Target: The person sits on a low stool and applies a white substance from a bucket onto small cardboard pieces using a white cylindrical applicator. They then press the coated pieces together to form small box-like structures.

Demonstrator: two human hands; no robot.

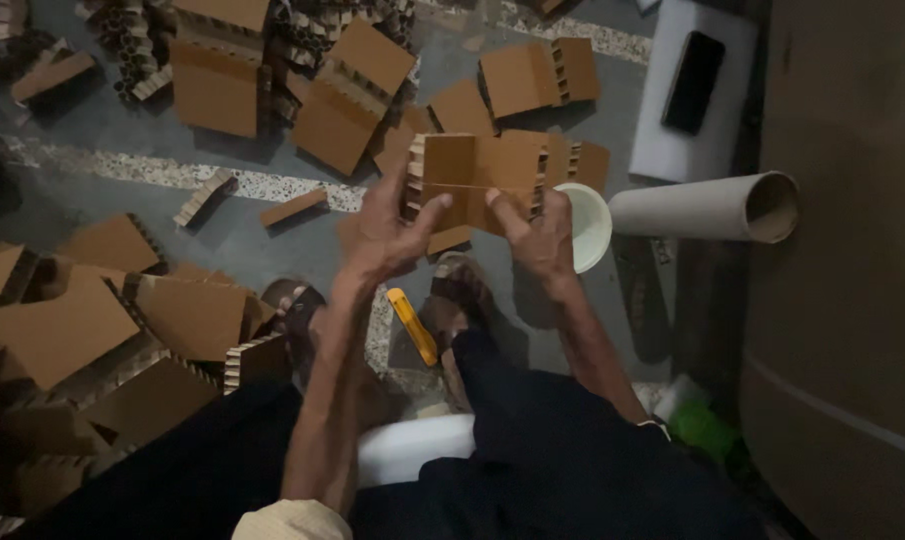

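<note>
Cardboard piece [482, 178] is held level above the floor [222, 235], its long axis running left to right. Its left end is pinched by the left hand [387, 232], its right end by the right hand [537, 235], fingers closed. Right of it, a white cup [590, 225] and a cardboard tube [702, 208] are seen.

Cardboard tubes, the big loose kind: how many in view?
1. The cardboard tube lies on its side on the floor, right of the white bowl beside the right hand. More could be hidden off-frame.
</note>
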